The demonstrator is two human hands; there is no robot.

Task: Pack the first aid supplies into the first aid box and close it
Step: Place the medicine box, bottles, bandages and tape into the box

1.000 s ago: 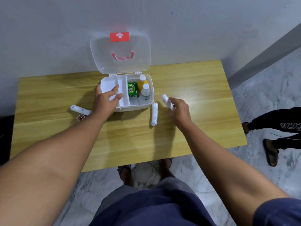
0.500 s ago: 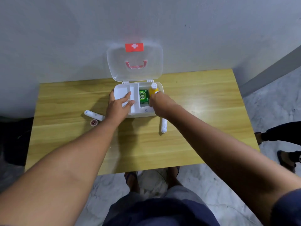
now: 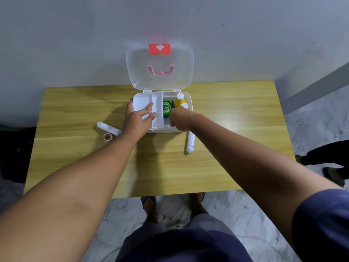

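The white first aid box [image 3: 190, 103] stands open on the wooden table [image 3: 75, 157], its clear lid [image 3: 160, 59] leaning back on the wall. Inside are a white tray insert [image 3: 158, 102], a green packet [image 3: 167, 108], a yellow bottle [image 3: 179, 100] and a white-capped bottle [image 3: 184, 106]. My left hand [image 3: 137, 120] holds the box's left front corner, fingers lying on the tray. My right hand [image 3: 179, 119] is curled down into the right compartment; the white bandage roll it carried is hidden under it. One bandage roll [image 3: 190, 141] lies right of the box, another [image 3: 108, 128] and a small tape roll [image 3: 108, 137] lie left.
The table stands against a grey wall. Another person's legs and sandals [image 3: 328, 154] are on the marble floor beyond the table's right edge. Something dark [image 3: 11, 152] sits at the table's left end.
My right hand lifted a white bandage roll from the table, carried it into the box's right compartment and has sunk toward its front. My left hand stayed on the box.
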